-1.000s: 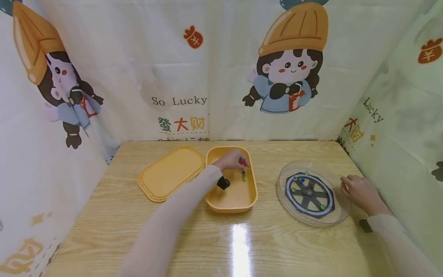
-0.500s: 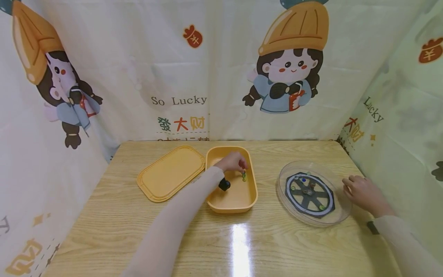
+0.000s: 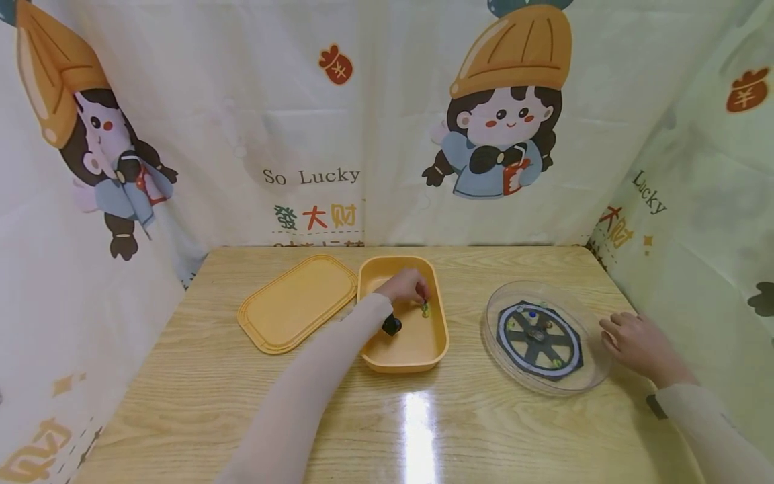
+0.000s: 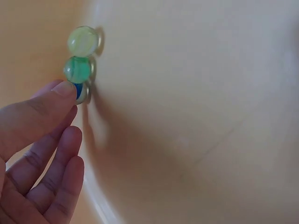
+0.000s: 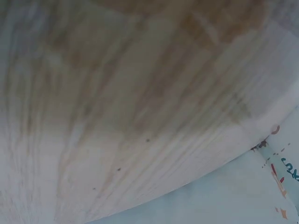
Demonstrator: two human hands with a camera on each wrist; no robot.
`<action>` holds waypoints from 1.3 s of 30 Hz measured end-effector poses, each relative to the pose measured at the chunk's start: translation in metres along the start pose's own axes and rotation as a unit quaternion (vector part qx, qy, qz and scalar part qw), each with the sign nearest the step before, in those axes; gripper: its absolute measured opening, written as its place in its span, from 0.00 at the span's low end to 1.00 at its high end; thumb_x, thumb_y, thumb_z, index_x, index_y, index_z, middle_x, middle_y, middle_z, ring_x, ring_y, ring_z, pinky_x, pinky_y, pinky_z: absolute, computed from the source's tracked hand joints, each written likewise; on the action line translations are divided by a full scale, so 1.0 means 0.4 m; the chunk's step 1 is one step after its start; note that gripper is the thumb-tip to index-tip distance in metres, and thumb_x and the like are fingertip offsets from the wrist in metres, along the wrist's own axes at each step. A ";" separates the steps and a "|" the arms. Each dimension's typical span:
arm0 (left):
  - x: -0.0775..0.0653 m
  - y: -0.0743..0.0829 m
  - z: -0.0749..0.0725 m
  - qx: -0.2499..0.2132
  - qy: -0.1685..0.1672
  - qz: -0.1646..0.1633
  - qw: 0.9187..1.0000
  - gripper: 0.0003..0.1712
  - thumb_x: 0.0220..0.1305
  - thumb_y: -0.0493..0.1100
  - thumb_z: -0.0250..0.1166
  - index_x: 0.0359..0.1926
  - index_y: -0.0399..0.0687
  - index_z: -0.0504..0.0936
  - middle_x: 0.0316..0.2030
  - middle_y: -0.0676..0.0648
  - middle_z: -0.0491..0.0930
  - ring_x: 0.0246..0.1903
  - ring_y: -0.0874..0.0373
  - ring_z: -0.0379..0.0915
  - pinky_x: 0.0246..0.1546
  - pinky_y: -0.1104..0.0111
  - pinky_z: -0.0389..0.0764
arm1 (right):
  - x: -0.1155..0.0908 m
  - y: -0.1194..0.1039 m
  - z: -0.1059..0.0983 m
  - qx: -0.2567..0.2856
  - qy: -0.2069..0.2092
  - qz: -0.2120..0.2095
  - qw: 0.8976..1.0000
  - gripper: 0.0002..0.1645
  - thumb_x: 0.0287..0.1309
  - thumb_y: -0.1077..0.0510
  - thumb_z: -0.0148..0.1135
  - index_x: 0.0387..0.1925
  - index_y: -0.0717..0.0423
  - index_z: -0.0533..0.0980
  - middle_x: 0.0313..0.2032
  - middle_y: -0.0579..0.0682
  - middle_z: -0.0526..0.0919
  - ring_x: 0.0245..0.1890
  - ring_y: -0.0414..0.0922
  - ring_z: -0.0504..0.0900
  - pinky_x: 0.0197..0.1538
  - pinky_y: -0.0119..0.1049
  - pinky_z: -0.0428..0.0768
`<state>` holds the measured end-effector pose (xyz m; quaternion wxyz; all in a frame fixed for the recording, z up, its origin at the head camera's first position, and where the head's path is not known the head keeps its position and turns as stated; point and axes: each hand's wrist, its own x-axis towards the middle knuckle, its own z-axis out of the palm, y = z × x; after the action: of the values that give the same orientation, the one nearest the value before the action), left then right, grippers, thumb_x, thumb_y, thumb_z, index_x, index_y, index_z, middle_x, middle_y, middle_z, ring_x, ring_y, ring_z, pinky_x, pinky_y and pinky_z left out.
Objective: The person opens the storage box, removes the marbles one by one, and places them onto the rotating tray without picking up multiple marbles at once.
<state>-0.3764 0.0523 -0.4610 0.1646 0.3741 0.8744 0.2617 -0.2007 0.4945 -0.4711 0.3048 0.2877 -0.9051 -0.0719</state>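
In the orange box, my left hand reaches down to a short row of glass marbles along the right wall. The left wrist view shows the thumb and forefinger of that left hand pinching a clear marble with a blue core, partly hidden by the thumb. A green marble and a pale yellow marble lie in line beyond it. My right hand lies beside the right rim of a clear round dish, fingers loosely bent, no object visible in them; contact with the rim is unclear.
Inside the dish lies a dark spoked wheel with several marbles on it, including a blue marble. An orange lid lies left of the box. Patterned curtains border the wooden table. The right wrist view is mostly blurred.
My left hand has come down onto the marble row, and its fingers have closed on the blue one. My right hand has shifted slightly. The marbles in the dish have moved a little clockwise.
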 end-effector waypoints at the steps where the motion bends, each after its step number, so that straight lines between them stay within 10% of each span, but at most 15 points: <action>1: 0.000 -0.002 0.002 -0.002 -0.001 0.001 1.000 0.06 0.51 0.30 0.68 0.31 0.41 0.87 0.32 0.46 0.86 0.30 0.63 0.76 0.33 0.79 0.75 | -0.001 0.000 0.000 0.000 -0.001 0.000 1.000 0.27 0.67 0.48 0.31 0.22 0.57 0.70 0.18 0.51 0.70 0.19 0.51 0.71 0.20 0.48 0.68; 24: -0.014 -0.001 -0.016 -0.019 0.015 -0.014 1.000 0.06 0.52 0.32 0.68 0.34 0.40 0.86 0.34 0.45 0.86 0.33 0.59 0.79 0.35 0.76 0.78 | 0.001 -0.007 0.000 0.007 0.000 0.012 1.000 0.23 0.64 0.51 0.37 0.23 0.59 0.72 0.19 0.52 0.72 0.20 0.52 0.73 0.21 0.48 0.68; 39: -0.003 0.159 -0.090 -0.086 0.086 0.017 0.992 0.07 0.57 0.37 0.66 0.38 0.42 0.85 0.39 0.46 0.85 0.38 0.57 0.80 0.42 0.75 0.79 | 0.000 -0.008 -0.006 0.006 0.004 0.024 1.000 0.18 0.60 0.53 0.39 0.21 0.57 0.70 0.17 0.49 0.67 0.19 0.51 0.70 0.20 0.44 0.62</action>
<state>-0.3571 0.0764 -0.3948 0.1161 0.3495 0.8529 0.3700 -0.1978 0.4917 -0.4701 0.3082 0.2677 -0.9110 -0.0581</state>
